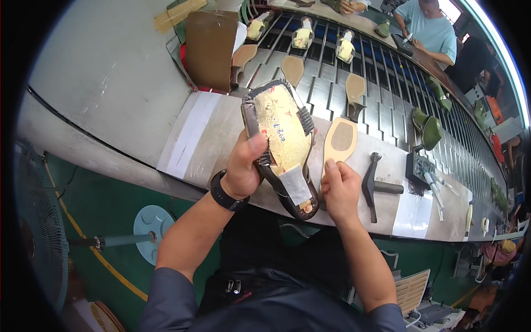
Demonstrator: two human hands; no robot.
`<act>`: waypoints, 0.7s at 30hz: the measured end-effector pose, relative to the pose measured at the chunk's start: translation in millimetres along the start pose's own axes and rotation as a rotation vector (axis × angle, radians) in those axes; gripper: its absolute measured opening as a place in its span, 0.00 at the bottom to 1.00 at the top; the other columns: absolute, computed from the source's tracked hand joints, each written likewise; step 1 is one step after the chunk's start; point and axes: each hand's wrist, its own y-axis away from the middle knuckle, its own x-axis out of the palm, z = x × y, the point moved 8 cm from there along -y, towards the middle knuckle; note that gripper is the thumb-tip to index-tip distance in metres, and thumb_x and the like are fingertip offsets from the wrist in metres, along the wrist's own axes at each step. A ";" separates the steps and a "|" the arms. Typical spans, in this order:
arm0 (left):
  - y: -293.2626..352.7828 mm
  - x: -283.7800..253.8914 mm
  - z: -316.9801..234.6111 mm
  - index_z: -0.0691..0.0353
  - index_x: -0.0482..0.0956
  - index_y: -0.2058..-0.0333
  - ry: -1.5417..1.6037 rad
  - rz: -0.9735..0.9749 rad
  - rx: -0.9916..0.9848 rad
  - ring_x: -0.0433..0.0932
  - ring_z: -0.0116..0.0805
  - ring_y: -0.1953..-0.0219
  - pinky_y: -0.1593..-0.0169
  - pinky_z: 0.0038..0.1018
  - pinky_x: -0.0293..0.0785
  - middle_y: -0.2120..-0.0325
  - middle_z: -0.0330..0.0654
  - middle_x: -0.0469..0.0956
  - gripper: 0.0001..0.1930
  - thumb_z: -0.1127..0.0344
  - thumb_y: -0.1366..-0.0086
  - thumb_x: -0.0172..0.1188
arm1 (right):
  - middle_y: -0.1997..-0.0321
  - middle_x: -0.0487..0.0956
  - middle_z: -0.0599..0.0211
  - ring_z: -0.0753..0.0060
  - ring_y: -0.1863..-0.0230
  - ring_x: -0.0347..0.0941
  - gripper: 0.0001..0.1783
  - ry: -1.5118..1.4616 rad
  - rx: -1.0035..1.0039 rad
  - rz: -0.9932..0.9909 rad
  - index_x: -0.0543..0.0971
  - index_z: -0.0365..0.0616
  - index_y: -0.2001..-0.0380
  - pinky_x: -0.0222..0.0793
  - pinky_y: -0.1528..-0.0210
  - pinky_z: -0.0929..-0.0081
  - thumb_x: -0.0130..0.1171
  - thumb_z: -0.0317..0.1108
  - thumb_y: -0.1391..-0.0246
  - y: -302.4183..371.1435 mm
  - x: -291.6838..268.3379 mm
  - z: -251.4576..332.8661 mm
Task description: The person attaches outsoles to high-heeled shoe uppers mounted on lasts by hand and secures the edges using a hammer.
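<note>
My left hand (244, 166), with a black watch on its wrist, grips a dark shoe upper on a last (282, 130). Its underside faces up, showing a pale yellow bottom with handwritten marks, gathered dark edges and a white patch toward the heel. To the right of it, my right hand (340, 191) closes on the narrow end of a tan shoe sole (339, 141), thumb on top. The sole's wide end points away from me and bears a darker patch. Right of that hand a hammer (369, 188) lies on the bench.
A black holder (418, 169) with brush-like tools stands farther right. Beyond the bench (215, 138) a roller conveyor carries lasted shoes (302, 37) and tan soles (355, 88). A cardboard piece (210, 50) stands at left. A co-worker (428, 30) works across the line. A fan (41, 227) is lower left.
</note>
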 end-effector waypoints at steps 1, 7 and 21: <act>-1.2 -0.3 0.0 0.69 0.61 0.28 -0.005 0.001 0.013 0.78 0.54 0.36 0.32 0.46 0.73 0.37 0.64 0.75 0.52 0.28 0.34 0.55 | 0.71 0.80 0.65 0.76 0.74 0.74 0.15 -0.007 -0.002 -0.009 0.77 0.39 0.68 0.70 0.71 0.76 0.62 0.37 0.29 4.4 -2.7 -0.7; -6.1 -12.2 -0.7 0.69 0.59 0.27 0.185 0.068 0.041 0.76 0.48 0.33 0.29 0.43 0.72 0.35 0.60 0.73 0.52 0.22 0.26 0.39 | 0.28 0.68 0.33 0.44 0.29 0.70 0.09 0.637 -0.457 -0.092 0.77 0.33 0.56 0.64 0.28 0.55 0.63 0.27 0.35 55.9 -10.7 30.0; -22.9 19.1 -57.1 0.68 0.62 0.28 0.132 0.068 -0.044 0.76 0.59 0.33 0.34 0.49 0.78 0.36 0.67 0.74 0.32 0.55 0.22 0.58 | 0.49 0.85 0.37 0.47 0.53 0.88 0.24 -0.594 0.511 0.343 0.75 0.30 0.39 0.88 0.53 0.55 0.57 0.38 0.28 162.4 -32.1 -53.3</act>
